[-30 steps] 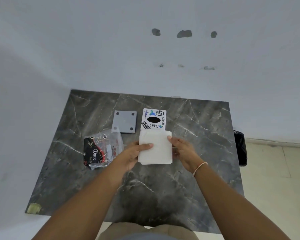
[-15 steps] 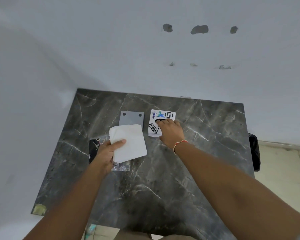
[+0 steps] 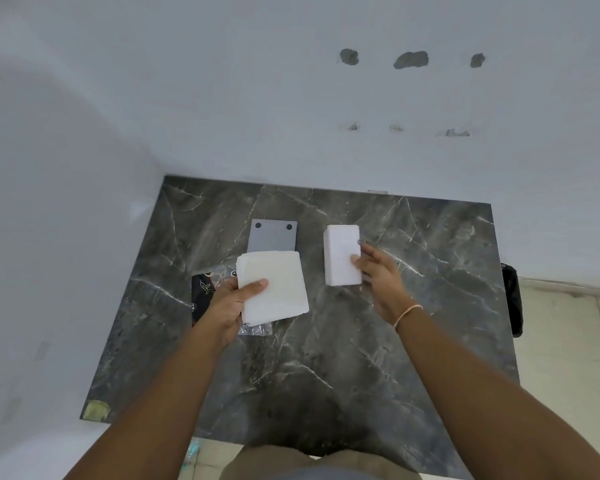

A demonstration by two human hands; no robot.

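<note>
Two hands share the step: the left hand [image 3: 229, 306] pinches the napkin stack [image 3: 278, 292], thumb on top, above the worktop [image 3: 326, 358]. The right hand [image 3: 378, 271] clamps the box [image 3: 340, 254] beside it. Hold the stack square; turn the box opening toward it.

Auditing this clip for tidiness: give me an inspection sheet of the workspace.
Surface: dark marble table, yellowish patch on its near left corner.
Job's things: white napkin stack; white box.
Clutter: grey plate partly behind the stack; plastic wrapper under the left hand.
Grips: left hand holds the stack; right hand holds the box.
Cables: nothing seen.
Surroundings: white wall with holes; black object beside the table's right edge.
</note>
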